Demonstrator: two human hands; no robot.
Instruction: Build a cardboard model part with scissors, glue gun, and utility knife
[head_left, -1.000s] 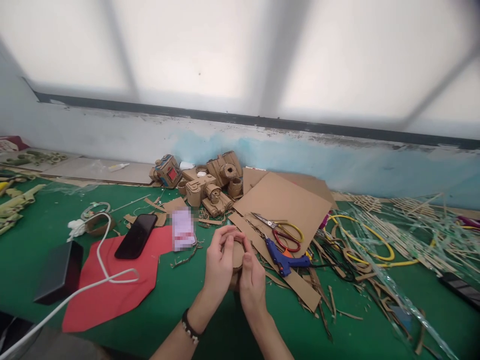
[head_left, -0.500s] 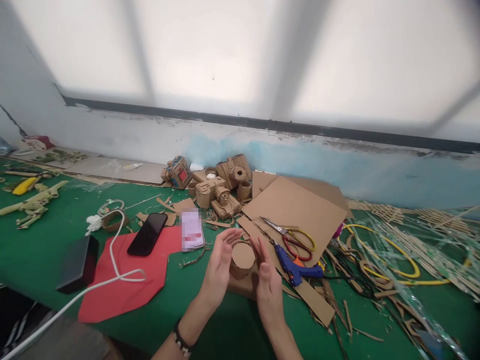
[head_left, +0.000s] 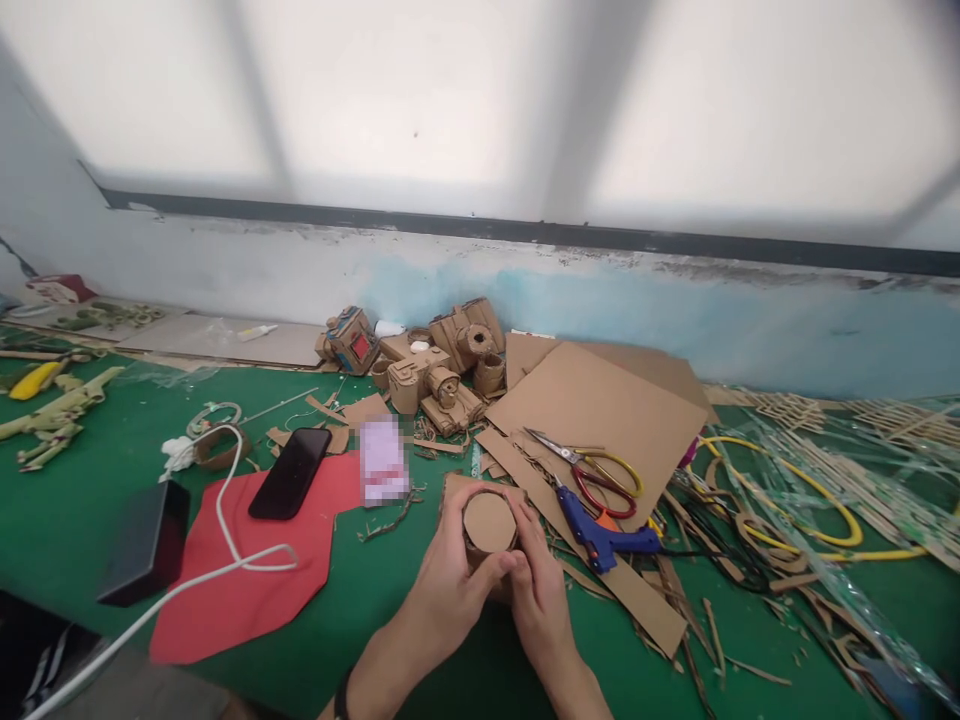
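Note:
A round cardboard cylinder with a flat disc on top stands on a cardboard base before me. My left hand wraps the cylinder's left side, its thumb across the front. Around the right side curl the fingers of my right hand, and the two thumbs meet in front. Most of the base is hidden under my hands. To the right lie a blue glue gun and scissors with red and yellow handles.
Several cardboard model cameras are piled by the wall. Cardboard sheets lie behind the scissors. A black phone and a white cable rest over red paper. Cardboard scraps and yellow tubing lie right.
My hands have gone from flat and apart beside the cylinder to wrapped around it, thumbs together. More of the base shows behind it. The view has shifted slightly.

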